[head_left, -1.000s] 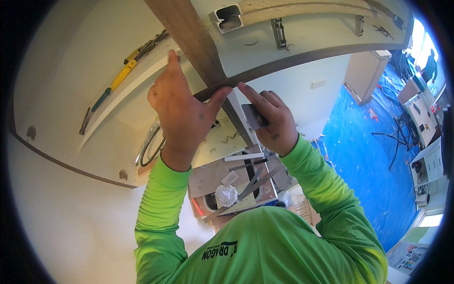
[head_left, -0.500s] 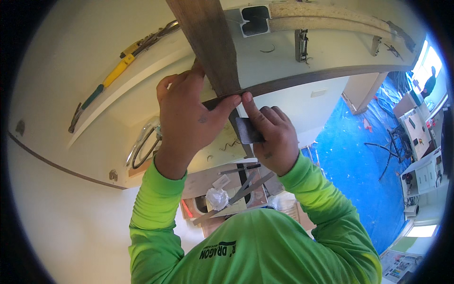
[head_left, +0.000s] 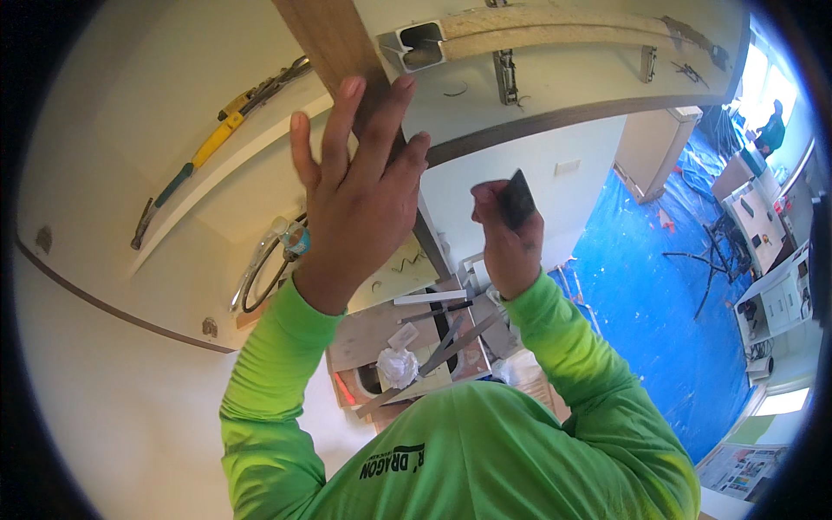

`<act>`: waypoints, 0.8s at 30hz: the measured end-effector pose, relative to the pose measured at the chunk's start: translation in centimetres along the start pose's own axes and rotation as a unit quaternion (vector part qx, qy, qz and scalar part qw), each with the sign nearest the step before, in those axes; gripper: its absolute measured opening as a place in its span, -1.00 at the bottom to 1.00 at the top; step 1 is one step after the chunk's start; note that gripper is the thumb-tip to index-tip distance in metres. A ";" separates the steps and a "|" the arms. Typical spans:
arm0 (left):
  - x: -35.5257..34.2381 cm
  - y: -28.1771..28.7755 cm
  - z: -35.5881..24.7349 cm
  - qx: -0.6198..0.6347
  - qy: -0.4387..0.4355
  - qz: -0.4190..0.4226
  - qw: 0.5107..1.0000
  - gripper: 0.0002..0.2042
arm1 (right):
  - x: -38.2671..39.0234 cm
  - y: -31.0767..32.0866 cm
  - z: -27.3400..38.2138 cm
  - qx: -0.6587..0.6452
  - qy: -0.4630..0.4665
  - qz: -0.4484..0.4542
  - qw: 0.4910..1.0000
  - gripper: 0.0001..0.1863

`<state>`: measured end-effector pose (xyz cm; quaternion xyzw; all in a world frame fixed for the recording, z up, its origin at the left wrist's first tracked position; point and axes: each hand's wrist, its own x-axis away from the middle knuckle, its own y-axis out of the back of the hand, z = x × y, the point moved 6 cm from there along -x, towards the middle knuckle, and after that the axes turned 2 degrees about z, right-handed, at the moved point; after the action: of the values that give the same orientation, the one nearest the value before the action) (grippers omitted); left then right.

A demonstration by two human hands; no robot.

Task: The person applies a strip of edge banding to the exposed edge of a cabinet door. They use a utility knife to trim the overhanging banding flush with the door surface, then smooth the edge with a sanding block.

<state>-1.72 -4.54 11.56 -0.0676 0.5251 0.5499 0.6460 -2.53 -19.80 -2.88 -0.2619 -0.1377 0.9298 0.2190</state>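
My left hand (head_left: 360, 195) is open, its fingers spread in front of a brown wooden board (head_left: 325, 30); whether the fingertips touch it I cannot tell. That board crosses a brown edge strip (head_left: 563, 120) along the pale panel. Apart from both, my right hand (head_left: 510, 256) is closed on a small dark flat plate (head_left: 517, 201), which sticks up from the fist. Its exact kind does not show.
A tool with yellow and green grips (head_left: 204, 154) lies on the pale panel at left. Metal hinges (head_left: 505, 78) sit at upper right. Cut strips (head_left: 442, 351) lie below. Blue sheeting (head_left: 624, 295) covers the floor at right; another person (head_left: 770, 130) is by the window.
My left hand has let go of the edge joint and spread its fingers. My right hand has drawn off the strip to the right and lower, still with the plate.
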 end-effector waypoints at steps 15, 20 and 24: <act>-2.6 0.1 -0.9 0.019 0.007 0.088 0.996 -0.91 | -3.0 -4.9 -1.3 -0.206 -0.007 -0.009 0.979 -0.83; -2.1 -0.8 -3.1 -0.026 -0.058 0.053 0.997 -0.79 | -3.7 -2.6 -1.2 -0.249 -0.040 -0.046 0.966 -0.80; -3.7 -2.4 -4.2 0.002 -0.067 0.034 0.997 -0.75 | -4.9 -0.1 -0.1 -0.255 -0.029 -0.078 0.963 -0.81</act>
<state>-1.83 -10.63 11.36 -0.0111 0.4835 0.5742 0.6607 1.34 -22.06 -0.80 -0.2703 -0.3968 0.8511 0.2124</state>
